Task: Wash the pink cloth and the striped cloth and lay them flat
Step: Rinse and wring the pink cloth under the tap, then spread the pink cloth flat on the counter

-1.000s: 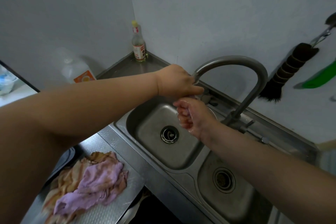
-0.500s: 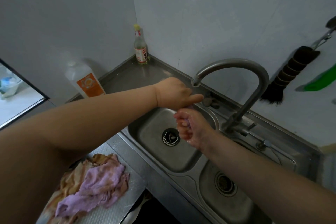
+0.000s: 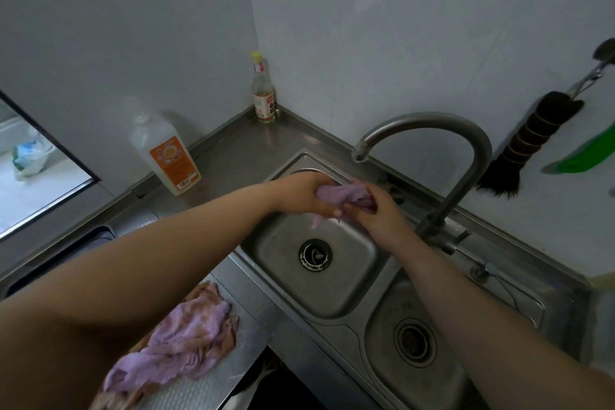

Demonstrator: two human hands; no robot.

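Observation:
A wadded pink cloth (image 3: 346, 198) is bunched between both my hands over the left sink basin (image 3: 276, 246), below the faucet spout (image 3: 361, 151). My left hand (image 3: 299, 194) grips its left end and my right hand (image 3: 377, 214) grips its right end; a small tail hangs down under them. No water stream is visible. On the ribbed counter at lower left lies another crumpled pink cloth (image 3: 179, 339), resting on the brown-and-cream striped cloth (image 3: 206, 291), which shows only at the edges.
A curved steel faucet (image 3: 466, 149) rises behind the double sink, with the right basin (image 3: 382, 353) nearer me. A detergent bottle (image 3: 166, 156) and a small glass bottle (image 3: 263, 90) stand by the back corner. A dark brush (image 3: 532, 143) and a green tool (image 3: 585, 156) hang on the right wall.
My left hand has left the faucet spout and dropped toward the basin. Both hands now meet, closed on a pink cloth that was not visible in them before.

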